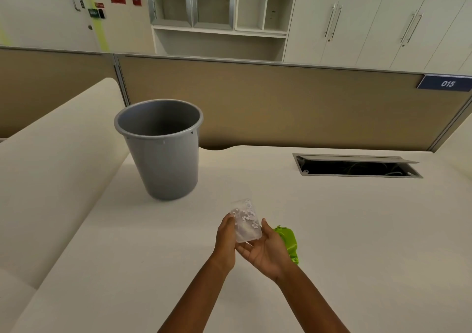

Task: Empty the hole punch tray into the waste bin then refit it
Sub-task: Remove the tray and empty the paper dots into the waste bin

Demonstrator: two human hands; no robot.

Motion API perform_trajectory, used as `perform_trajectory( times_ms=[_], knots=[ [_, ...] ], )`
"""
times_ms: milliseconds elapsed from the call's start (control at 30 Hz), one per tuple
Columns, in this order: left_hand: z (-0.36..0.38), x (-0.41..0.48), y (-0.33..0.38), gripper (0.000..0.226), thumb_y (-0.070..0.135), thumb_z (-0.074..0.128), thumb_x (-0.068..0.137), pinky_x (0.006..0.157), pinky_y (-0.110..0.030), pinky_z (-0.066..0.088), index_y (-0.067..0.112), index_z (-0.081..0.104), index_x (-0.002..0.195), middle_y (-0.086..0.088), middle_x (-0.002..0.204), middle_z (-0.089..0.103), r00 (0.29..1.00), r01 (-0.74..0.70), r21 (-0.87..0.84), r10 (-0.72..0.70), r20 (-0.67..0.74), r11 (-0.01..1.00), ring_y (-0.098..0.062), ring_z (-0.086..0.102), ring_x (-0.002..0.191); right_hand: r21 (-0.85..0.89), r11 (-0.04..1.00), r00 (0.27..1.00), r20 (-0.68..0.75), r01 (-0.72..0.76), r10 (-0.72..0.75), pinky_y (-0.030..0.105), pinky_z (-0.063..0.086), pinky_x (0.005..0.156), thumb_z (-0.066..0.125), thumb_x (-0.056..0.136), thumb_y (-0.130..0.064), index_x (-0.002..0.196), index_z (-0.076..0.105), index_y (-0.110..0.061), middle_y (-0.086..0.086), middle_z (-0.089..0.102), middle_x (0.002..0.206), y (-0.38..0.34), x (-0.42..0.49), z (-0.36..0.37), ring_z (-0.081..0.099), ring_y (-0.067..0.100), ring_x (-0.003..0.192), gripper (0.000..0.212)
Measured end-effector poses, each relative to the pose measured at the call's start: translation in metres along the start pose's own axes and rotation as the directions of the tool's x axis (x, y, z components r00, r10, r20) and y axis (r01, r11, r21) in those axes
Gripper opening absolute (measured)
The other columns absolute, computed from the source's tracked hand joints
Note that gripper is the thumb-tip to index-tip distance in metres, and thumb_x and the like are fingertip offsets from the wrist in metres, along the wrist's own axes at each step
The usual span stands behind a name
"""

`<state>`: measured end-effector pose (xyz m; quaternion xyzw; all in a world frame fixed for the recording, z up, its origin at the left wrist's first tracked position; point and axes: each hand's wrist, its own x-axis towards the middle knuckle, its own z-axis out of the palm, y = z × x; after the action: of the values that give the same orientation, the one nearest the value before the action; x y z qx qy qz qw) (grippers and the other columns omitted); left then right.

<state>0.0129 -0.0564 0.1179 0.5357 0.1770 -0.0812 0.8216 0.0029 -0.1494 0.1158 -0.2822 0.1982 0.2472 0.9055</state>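
While the pale surface [332, 230] fills most of the view, a tan partition [281, 102] runs along its far edge, carrying a blue plate marked 015 [445, 83] at the right. Behind the partition stand white cupboards [370, 21] and open shelves [217, 5].

On the surface, towards the left and well beyond the hands, a grey waste bin [161, 148] stands upright, its mouth open; its inside looks dark and I cannot tell what it holds. Farther right, near the partition, a cable hatch [357, 166] is set into the surface with its flap raised, cords dimly visible within.

Near the front, two bare forearms reach in from the bottom edge. Between the hands sits the clear tray [246, 221] of the hole punch, lifted off the surface and angled, with small white paper dots [245, 215] scattered inside it. The left hand [226, 240] has its grip closed on the tray's left side, fingers curled round the edge. The right hand [265, 251] lies palm up beneath the tray's near end, grip wide, thumb resting by the right edge. Just behind the right hand, partly hidden by it, the green hole punch [288, 240] lies on the surface, apart from its tray.
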Motion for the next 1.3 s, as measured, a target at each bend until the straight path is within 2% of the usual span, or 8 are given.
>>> perform_trajectory(
  times_ms=[200,333,400,567,700,800,967,1300],
  knots=[
    [-0.002,-0.002,0.003,0.028,0.011,0.031,0.099,0.075,-0.022,0.047,0.012,0.055,0.113,-0.003,0.099,0.062,0.997,-0.069,0.056,0.068,0.02,0.996,-0.015,0.059,0.088,0.1,0.994,0.997,0.072,-0.047,0.04,0.039,0.059,0.066,0.036,0.094,-0.03,0.107,0.06,-0.001,0.022,0.073,0.089,-0.003,0.0,0.002,0.073,0.032,0.074,0.039],
    [-0.004,-0.001,0.01,0.034,0.015,0.031,0.099,0.076,-0.021,0.046,0.008,0.051,0.127,-0.013,0.123,0.057,0.996,-0.089,0.152,0.092,-0.014,0.984,-0.019,0.054,0.1,0.118,0.991,0.992,0.116,-0.065,0.051,0.038,0.059,0.067,0.037,0.093,-0.03,0.104,0.06,0.002,0.025,0.072,0.09,-0.007,0.0,0.01,0.072,0.034,0.073,0.04],
    [-0.007,0.001,0.018,0.038,0.018,0.032,0.1,0.085,-0.021,0.043,0.009,0.043,0.135,-0.011,0.136,0.048,0.981,-0.157,0.284,0.184,-0.069,0.946,-0.017,0.048,0.109,0.107,0.991,0.989,0.129,-0.08,0.066,0.038,0.059,0.069,0.038,0.093,-0.03,0.104,0.06,0.004,0.028,0.07,0.092,-0.01,0.001,0.014,0.072,0.036,0.074,0.042],
    [-0.027,0.015,0.049,0.041,0.018,0.039,0.097,0.106,-0.032,0.036,0.01,0.039,0.138,-0.011,0.146,0.04,0.817,-0.333,0.695,0.563,-0.124,0.637,-0.026,0.04,0.133,0.063,0.993,0.986,0.14,-0.101,0.091,0.035,0.059,0.066,0.038,0.092,-0.03,0.105,0.058,0.004,0.028,0.065,0.1,-0.019,0.007,0.031,0.071,0.034,0.072,0.042],
    [-0.046,0.025,0.089,0.044,0.015,0.049,0.093,0.101,-0.043,0.043,0.002,0.043,0.135,-0.02,0.14,0.043,0.626,-0.393,0.816,0.773,-0.101,0.425,-0.034,0.043,0.128,0.046,0.994,0.986,0.139,-0.095,0.087,0.033,0.058,0.064,0.036,0.093,-0.031,0.105,0.057,0.002,0.027,0.063,0.101,-0.024,0.016,0.049,0.07,0.033,0.072,0.041],
    [-0.061,0.034,0.121,0.053,0.024,0.05,0.09,0.105,-0.049,0.04,0.002,0.039,0.138,-0.023,0.146,0.036,0.554,-0.362,0.864,0.826,-0.102,0.349,-0.037,0.036,0.134,0.03,0.995,0.986,0.139,-0.093,0.088,0.033,0.058,0.065,0.034,0.094,-0.032,0.11,0.053,-0.001,0.026,0.061,0.106,-0.027,0.022,0.067,0.065,0.032,0.083,0.04],
    [-0.08,0.044,0.167,0.068,0.034,0.054,0.089,0.109,-0.043,0.034,0.008,0.026,0.145,-0.018,0.155,0.02,0.552,-0.288,0.903,0.826,-0.115,0.319,-0.032,0.023,0.142,-0.025,0.997,0.985,0.159,-0.071,0.074,0.032,0.059,0.061,0.032,0.095,-0.031,0.109,0.05,-0.002,0.025,0.057,0.108,-0.034,0.028,0.106,0.06,0.03,0.088,0.037],
    [-0.095,0.069,0.205,0.085,0.043,0.054,0.087,0.115,-0.045,0.025,0.004,0.011,0.149,-0.019,0.157,0.008,0.694,-0.145,0.919,0.7,-0.169,0.366,-0.036,0.013,0.144,-0.143,0.989,0.986,0.168,0.03,-0.005,0.031,0.058,0.061,0.031,0.097,-0.031,0.129,0.041,-0.007,0.022,0.056,0.112,-0.054,0.056,0.185,0.059,0.029,0.093,0.041]
  ],
)
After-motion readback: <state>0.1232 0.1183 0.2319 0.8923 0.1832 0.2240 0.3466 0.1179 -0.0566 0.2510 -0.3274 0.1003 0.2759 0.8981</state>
